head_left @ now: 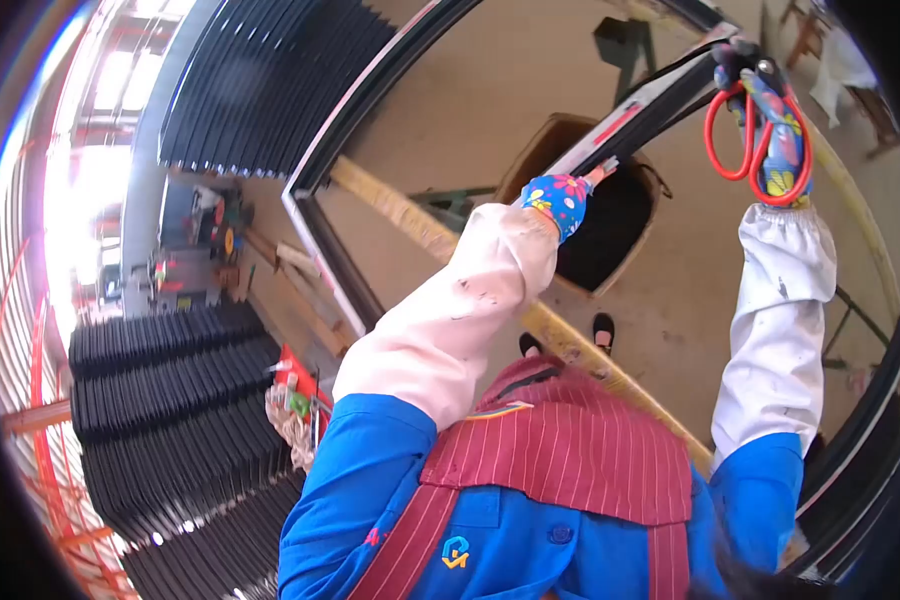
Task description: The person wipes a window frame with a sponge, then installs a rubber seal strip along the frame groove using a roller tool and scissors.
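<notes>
Right hand (pixel 773 115) is out at the far corner of the frame (pixel 311 230), and from my end I read it as gripping the scissors (pixel 709 135) near the pivot, loops lying back over the glove (pixel 785 150). Left hand (pixel 568 198) is lower along the same bar (pixel 660 103), fingertips at its dark edge; whether they pinch or only rest, I can't tell. A timber beam (pixel 400 215) crosses under the frame.

For good work here, I'd want the left fingers steadying that bar, well back from the corner, and the blades, which I can't make out, angled away from them. A firm hold near the pivot should stop the loops swinging into the wrist, I judge.

My count now: 2 hands, 2 pale sleeves (pixel 450 310), 1 pair of scissors with 2 red loops, 1 brown bin (pixel 550 140) beneath the left hand, 2 dark shoes (pixel 603 328) on the floor, and at least 2 banks of black strips (pixel 170 370) off left, packed too tightly for me to number.
</notes>
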Motion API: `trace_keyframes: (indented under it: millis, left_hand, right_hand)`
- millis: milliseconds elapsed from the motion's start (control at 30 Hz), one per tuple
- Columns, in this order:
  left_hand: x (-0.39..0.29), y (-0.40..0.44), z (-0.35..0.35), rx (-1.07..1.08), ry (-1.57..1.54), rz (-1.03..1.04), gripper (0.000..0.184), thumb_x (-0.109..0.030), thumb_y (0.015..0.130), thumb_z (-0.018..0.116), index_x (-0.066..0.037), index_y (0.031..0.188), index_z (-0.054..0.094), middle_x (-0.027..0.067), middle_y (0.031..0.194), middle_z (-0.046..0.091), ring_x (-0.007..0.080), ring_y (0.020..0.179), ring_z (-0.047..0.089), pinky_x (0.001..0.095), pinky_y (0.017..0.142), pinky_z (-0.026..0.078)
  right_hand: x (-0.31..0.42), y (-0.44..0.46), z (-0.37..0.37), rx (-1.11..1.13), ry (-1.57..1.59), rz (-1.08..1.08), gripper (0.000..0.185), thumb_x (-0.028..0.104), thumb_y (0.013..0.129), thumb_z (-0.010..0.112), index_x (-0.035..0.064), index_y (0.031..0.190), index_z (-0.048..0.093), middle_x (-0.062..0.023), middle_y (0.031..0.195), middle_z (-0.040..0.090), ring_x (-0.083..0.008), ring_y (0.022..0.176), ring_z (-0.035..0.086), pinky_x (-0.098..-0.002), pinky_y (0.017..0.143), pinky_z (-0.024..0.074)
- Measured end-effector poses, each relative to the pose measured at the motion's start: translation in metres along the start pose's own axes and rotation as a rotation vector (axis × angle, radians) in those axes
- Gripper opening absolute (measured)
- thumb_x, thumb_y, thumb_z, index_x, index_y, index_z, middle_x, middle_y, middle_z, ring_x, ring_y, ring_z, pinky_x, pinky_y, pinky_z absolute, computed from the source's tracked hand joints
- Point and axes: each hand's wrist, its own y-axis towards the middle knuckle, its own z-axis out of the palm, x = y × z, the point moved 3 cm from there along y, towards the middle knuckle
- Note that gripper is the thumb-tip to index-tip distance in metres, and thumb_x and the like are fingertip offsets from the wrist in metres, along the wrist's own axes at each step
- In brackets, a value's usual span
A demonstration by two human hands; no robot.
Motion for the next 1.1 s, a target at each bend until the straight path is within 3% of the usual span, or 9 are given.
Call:
trace_keyframes:
  millis: [133,200,233,267,567,767,867,967,1100]
  left_hand:
    - [-0.021,0.018,-0.01,-0.062,0.058,0.103,0.013,-0.015,0.078,0.055,-0.014,0.088,0.064,0.0111,0.069,0.062,0.0311,0.067,0.063,0.0437,0.058,0.051]
    - [0.0,-0.006,0.001,-0.031,0.203,0.302,0.008,-0.017,0.079,0.054,-0.011,0.075,0.056,0.0101,0.063,0.058,0.0302,0.062,0.061,0.0431,0.054,0.051]
    - [0.0,-0.024,-0.012,0.056,0.152,0.185,0.005,-0.014,0.077,0.057,-0.011,0.075,0.054,0.0095,0.063,0.058,0.0287,0.061,0.06,0.0429,0.054,0.05]
    - [0.012,-0.041,-0.01,0.108,0.14,0.202,0.03,-0.01,0.077,0.052,-0.015,0.105,0.06,0.0102,0.064,0.059,0.0293,0.06,0.061,0.0437,0.053,0.049]
    - [-0.064,0.099,-0.018,-0.028,0.275,0.313,0.005,-0.014,0.078,0.053,-0.01,0.075,0.055,0.0093,0.065,0.059,0.0287,0.063,0.061,0.0442,0.053,0.048]
    - [-0.111,0.278,0.034,0.077,0.191,0.346,0.029,-0.017,0.083,0.05,-0.014,0.111,0.057,0.0165,0.088,0.064,0.0324,0.082,0.062,0.0439,0.072,0.049]
    - [-0.161,0.33,0.012,0.103,0.08,0.293,0.044,-0.016,0.083,0.05,-0.022,0.126,0.049,0.0189,0.1,0.063,0.0333,0.095,0.061,0.0427,0.083,0.047]
    - [-0.203,0.359,-0.007,0.087,0.206,0.289,0.044,-0.017,0.083,0.049,-0.021,0.126,0.048,0.0188,0.1,0.063,0.0345,0.09,0.063,0.0423,0.078,0.049]
    - [-0.236,0.402,-0.017,0.178,0.262,0.267,0.038,-0.018,0.082,0.056,-0.012,0.119,0.049,0.0145,0.114,0.06,0.0323,0.106,0.058,0.0415,0.089,0.047]
  right_hand:
    - [0.055,0.034,-0.089,-0.176,-0.436,-0.233,0.036,0.015,0.089,0.053,-0.0002,0.122,0.052,-0.006,0.101,0.061,-0.0137,0.08,0.058,-0.025,0.07,0.0444]
    - [0.092,0.047,-0.134,-0.257,-0.489,-0.369,0.038,0.016,0.089,0.053,0.0005,0.123,0.051,-0.0055,0.101,0.061,-0.0133,0.08,0.058,-0.0245,0.07,0.0447]
    - [0.102,0.046,-0.153,-0.287,-0.501,-0.414,0.039,0.017,0.089,0.054,0.0009,0.124,0.05,-0.0053,0.101,0.061,-0.013,0.08,0.058,-0.0243,0.069,0.0449]
    - [0.11,0.048,-0.172,-0.302,-0.51,-0.448,0.039,0.017,0.089,0.054,0.0013,0.124,0.049,-0.0051,0.101,0.061,-0.0128,0.08,0.058,-0.0241,0.069,0.045]
    - [-0.062,0.075,-0.204,-0.096,-0.372,-0.017,0.047,0.021,0.088,0.057,0.0048,0.13,0.044,-0.003,0.1,0.061,-0.0109,0.08,0.058,-0.0221,0.067,0.0464]
    - [-0.241,-0.012,-0.174,0.461,-0.122,0.529,0.053,0.024,0.087,0.059,0.0071,0.134,0.041,-0.0017,0.099,0.06,-0.0096,0.079,0.058,-0.0208,0.065,0.0473]
    - [-0.247,-0.057,-0.195,0.125,0.158,0.554,0.056,0.026,0.087,0.06,0.0083,0.136,0.039,-0.001,0.098,0.06,-0.009,0.079,0.059,-0.0201,0.064,0.0478]
    - [-0.169,-0.073,-0.178,-0.316,0.939,0.441,0.055,0.02,0.087,0.061,0.0103,0.136,0.038,-0.0008,0.096,0.057,-0.007,0.078,0.056,-0.0204,0.059,0.0456]
    - [-0.23,-0.202,-0.201,-0.441,0.45,0.501,0.051,0.006,0.083,0.058,0.0084,0.131,0.042,-0.0026,0.104,0.055,-0.0099,0.083,0.056,-0.0192,0.06,0.0454]
